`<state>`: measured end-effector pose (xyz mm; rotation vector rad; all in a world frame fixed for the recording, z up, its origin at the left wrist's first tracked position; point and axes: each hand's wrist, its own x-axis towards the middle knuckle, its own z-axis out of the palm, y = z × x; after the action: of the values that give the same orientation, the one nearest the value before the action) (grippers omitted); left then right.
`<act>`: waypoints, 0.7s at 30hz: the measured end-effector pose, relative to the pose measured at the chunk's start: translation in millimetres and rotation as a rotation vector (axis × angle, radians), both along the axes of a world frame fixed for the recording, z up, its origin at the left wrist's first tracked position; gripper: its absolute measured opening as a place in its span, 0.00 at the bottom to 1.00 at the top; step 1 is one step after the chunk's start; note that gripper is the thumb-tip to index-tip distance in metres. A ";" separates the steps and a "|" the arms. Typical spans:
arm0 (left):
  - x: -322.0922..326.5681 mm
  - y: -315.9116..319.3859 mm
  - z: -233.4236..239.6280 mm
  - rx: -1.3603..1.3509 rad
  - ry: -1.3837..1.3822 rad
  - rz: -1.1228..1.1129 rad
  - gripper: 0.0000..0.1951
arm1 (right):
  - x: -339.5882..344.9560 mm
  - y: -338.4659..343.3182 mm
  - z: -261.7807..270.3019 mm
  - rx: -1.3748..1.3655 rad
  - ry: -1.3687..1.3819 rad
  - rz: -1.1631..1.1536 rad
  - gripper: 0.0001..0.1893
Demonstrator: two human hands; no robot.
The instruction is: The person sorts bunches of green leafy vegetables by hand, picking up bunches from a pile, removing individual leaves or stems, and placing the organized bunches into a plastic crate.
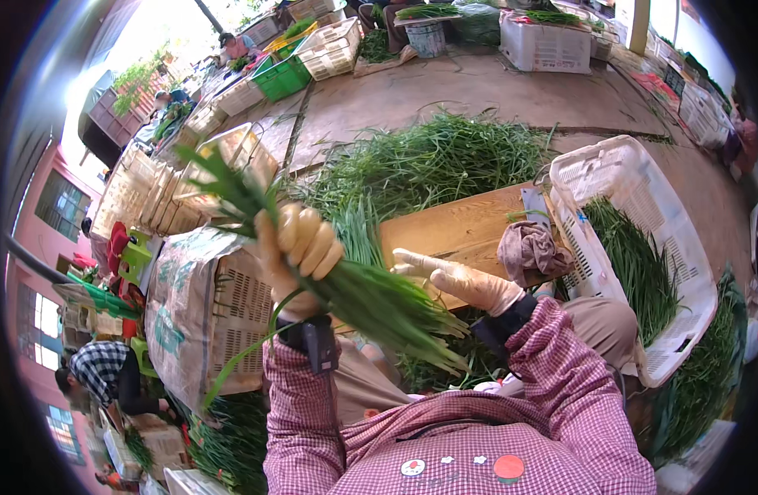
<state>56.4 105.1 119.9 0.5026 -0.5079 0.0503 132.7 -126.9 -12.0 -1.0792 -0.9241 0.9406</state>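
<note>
My gloved left hand (305, 247) is closed around a bundle of long green leaves (379, 309), perhaps garlic chives. The pale stem ends slant down to the right, while the leafy tips stick out blurred at upper left. One loose blade hangs below my left wrist. To the right, my gloved right hand (459, 278) holds nothing, its fingers apart and pointing left beside the bundle. Under and behind it lies a wooden board (453, 223). A crumpled brown cloth (533, 253) rests at the board's right end, near a flat metal piece (535, 207).
Beyond the board spreads a large heap of greens (441, 161). At right, a white plastic crate (639, 154) holds more greens (632, 272). A sack-covered crate (187, 297) stands at left. Several people work around the yard, one in a checked shirt (100, 368) bending at lower left.
</note>
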 end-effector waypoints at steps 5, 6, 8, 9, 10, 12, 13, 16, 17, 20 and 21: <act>49.8 2.7 -27.5 0.113 0.587 0.231 0.17 | -37.5 -12.6 -43.3 0.170 0.819 0.240 0.45; 58.9 9.3 -36.0 0.067 0.658 0.191 0.16 | -43.6 -19.7 -70.7 0.124 0.924 0.241 0.43; 71.0 20.1 -53.4 0.036 0.805 0.220 0.17 | -58.0 -13.2 -116.1 -0.050 0.728 0.038 0.50; 76.3 29.6 -68.3 0.049 0.835 0.233 0.17 | -65.0 -11.5 -124.3 -0.102 0.629 -0.015 0.51; 82.3 39.5 -87.1 0.030 0.835 0.244 0.17 | -72.2 -9.4 -131.7 -0.159 0.531 -0.065 0.53; 99.2 25.6 -103.2 -0.053 0.905 0.240 0.18 | -80.0 -14.6 -120.6 0.297 1.024 0.301 0.42; 102.4 22.4 -108.5 -0.036 0.933 0.288 0.17 | -87.2 -15.7 -107.4 0.279 1.047 0.293 0.42; 116.7 18.1 -125.4 0.019 0.974 0.280 0.17 | -95.5 -10.3 -89.8 0.124 1.078 0.287 0.41; 118.4 11.4 -124.2 0.015 1.006 0.241 0.17 | -97.2 -6.3 -62.0 0.026 1.144 0.226 0.43; 126.0 7.6 -127.1 -0.002 1.040 0.156 0.17 | -94.1 6.5 -78.4 0.071 1.049 0.259 0.43; 129.7 8.5 -129.9 0.027 1.017 0.188 0.18 | -91.4 5.7 -69.2 0.172 1.148 0.324 0.44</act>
<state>186.1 113.6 -10.0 0.5329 0.5349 -0.0356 41.3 -121.2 -81.1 -0.1162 -0.1909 1.4637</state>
